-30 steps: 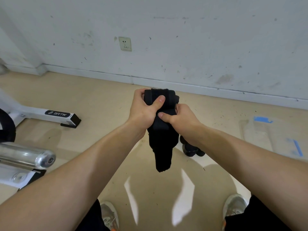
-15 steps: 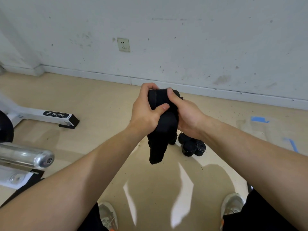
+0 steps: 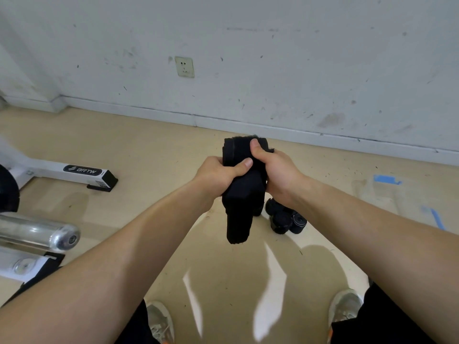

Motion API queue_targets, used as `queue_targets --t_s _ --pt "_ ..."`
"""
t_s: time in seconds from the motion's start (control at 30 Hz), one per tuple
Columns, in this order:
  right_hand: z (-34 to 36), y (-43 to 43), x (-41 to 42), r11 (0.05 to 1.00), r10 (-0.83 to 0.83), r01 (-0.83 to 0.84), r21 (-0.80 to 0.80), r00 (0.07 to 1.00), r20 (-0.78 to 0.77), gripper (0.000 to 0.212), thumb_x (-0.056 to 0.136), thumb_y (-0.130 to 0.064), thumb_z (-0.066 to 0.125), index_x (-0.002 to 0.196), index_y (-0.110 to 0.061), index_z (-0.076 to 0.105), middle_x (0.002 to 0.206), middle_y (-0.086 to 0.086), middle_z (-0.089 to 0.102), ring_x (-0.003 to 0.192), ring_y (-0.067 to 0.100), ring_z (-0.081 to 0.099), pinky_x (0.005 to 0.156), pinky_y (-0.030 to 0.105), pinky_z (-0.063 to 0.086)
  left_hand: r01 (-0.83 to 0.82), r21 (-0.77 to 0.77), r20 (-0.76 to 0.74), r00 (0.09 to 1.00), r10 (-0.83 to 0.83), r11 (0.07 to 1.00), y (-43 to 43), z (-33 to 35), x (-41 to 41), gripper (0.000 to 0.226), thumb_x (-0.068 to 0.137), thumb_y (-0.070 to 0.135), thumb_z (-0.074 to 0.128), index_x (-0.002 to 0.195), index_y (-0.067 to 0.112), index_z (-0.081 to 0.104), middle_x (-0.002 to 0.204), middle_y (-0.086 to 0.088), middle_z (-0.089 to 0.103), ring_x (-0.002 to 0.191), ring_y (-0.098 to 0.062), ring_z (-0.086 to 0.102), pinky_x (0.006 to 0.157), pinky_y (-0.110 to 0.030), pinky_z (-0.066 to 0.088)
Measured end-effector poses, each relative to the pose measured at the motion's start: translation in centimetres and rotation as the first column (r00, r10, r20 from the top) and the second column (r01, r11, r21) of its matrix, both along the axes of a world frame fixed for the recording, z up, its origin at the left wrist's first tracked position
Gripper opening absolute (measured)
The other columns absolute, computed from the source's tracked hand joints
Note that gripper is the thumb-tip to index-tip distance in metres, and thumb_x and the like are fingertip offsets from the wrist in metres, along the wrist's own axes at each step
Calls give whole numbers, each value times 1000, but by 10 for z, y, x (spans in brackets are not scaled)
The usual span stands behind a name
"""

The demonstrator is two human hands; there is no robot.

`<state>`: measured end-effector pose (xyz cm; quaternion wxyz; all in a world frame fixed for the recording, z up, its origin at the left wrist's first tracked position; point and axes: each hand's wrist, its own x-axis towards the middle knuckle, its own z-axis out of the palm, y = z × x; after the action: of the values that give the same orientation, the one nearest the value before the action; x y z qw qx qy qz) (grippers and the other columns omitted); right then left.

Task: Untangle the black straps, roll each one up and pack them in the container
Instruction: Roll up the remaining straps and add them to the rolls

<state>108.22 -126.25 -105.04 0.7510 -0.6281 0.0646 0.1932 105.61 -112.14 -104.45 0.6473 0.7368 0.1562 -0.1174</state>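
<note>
Here the strap [image 3: 242, 192] sat mid-frame, clenched between both hands: the left hand [image 3: 218, 176] gripped its side, the right hand [image 3: 275, 170] pinched the roll on top. Its loose tail hung straight down, below both hands, awaiting winding upward.

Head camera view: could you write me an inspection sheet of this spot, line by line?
Surface: beige floor, scuffed, with blue tape marks.
Job's things: black strap half rolled, tail hanging; rolled straps on the floor; container not clearly seen.
Clutter: white exercise machine, chrome bar.
Hands: left hand and right hand both grip the strap.
Cables: nothing seen.
Surroundings: marked white wall, wall socket.
</note>
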Motion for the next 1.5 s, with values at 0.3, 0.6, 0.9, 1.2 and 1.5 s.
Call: queue_targets --t_s 0.3,0.6,0.9,1.2,1.5 --pt "0 -2 4 995 -91 93 -48 995 40 40 95 -41 67 122 -12 63 113 5 75 103 22 72 94 43 57 -15 -101 -127 992 2 995 -1 -4 2 33 95 20 72 122 1 66 110 -14 76 102 -31 73 93 -43 60" --pt "-9 -7 5 996 -40 53 -69 983 181 29 93 -16 73 118 -18 57 111 13 69 105 31 70 91 46 60 -46 -272 -193 981 -8 961 8 7 5 27 100 7 61 125 -3 64 116 -18 74 101 -27 74 68 -28 62" --pt "-11 -13 5 965 111 -16 -262 929 352 38 93 -10 71 122 -25 52 106 1 66 99 23 67 84 36 59 -90 -410 -191 982 11 908 19 11 6 37 102 1 38 134 -6 57 126 -23 70 113 -32 71 88 -38 62" --pt "-11 -12 1 904 262 -39 -426 837 480 40 90 -9 74 114 -29 49 106 -1 64 100 17 65 84 34 59 59 -391 -114 987 -112 919 14 10 1 55 96 54 61 127 9 69 120 -12 75 108 -28 74 89 -40 62" --pt "-5 -13 2 962 220 -147 -232 918 329 44 90 -3 72 120 -28 53 110 11 63 96 21 66 81 38 62 -6 -269 -32 999 -2 963 13 -3 9 49 90 41 75 122 4 71 115 -13 77 107 -30 74 100 -46 57"
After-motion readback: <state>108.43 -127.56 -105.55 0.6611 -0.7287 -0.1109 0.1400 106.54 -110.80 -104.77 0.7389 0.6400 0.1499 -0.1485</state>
